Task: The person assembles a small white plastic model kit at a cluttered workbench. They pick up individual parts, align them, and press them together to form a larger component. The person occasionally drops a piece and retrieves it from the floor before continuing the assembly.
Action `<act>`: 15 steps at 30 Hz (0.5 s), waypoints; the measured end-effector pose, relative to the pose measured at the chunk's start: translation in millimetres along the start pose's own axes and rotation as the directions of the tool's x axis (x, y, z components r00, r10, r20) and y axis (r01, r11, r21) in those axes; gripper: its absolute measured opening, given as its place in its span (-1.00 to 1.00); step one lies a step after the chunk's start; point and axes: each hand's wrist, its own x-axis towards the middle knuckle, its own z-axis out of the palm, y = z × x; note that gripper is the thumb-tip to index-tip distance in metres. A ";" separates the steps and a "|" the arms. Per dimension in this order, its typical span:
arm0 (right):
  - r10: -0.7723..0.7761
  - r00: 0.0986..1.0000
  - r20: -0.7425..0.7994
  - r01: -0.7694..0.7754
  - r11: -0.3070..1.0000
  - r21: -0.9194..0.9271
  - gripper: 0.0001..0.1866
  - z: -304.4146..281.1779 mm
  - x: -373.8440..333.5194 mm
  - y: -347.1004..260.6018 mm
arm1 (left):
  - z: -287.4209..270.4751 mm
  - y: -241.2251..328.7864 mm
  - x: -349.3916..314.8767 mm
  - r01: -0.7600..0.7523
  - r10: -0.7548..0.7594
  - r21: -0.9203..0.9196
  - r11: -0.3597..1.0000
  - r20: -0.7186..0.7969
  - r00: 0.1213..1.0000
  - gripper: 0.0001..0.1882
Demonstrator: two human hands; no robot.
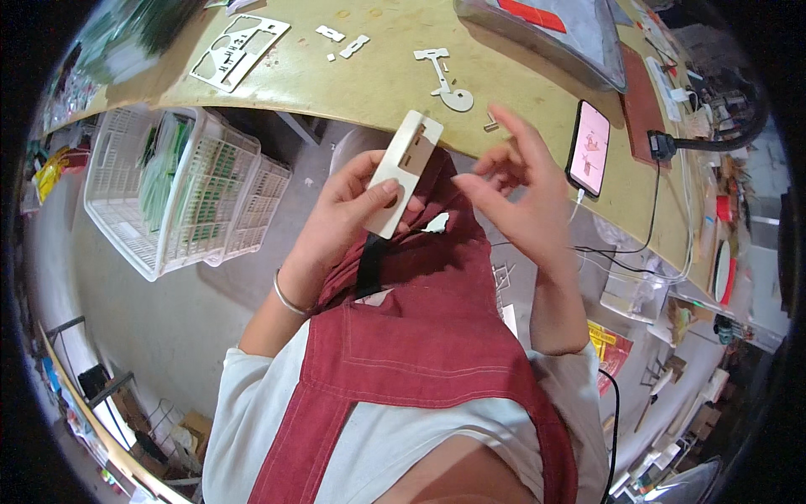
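Observation:
My left hand (pixel 342 195) is closed around a pale, flat wooden piece (pixel 408 172) with slots and a round hole, its thumb lying across the face near the hole. The piece is tilted above my lap, just off the table's front edge. To its right, my right hand (pixel 525 189) hovers with thumb and fingers apart, and nothing shows between them. Just past its fingers lies a small pin-like part (pixel 492 124) on the table. A thin part with a round disc (pixel 457 101) rests a little further left.
On the yellowish table (pixel 378 92) lie a cut-out sheet (pixel 225 71) and small slotted parts (pixel 356 46). A phone (pixel 591 143) with a cable lies at right, near a grey tray (pixel 554 50). White plastic baskets (pixel 155 252) stand at left below the table.

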 end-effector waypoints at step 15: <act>0.050 0.923 0.382 0.131 0.891 -0.434 -0.67 53.0 -53.9 169.4 | -52.0 12.4 24.7 0.036 -0.038 0.118 0.992 0.011 0.999 -0.68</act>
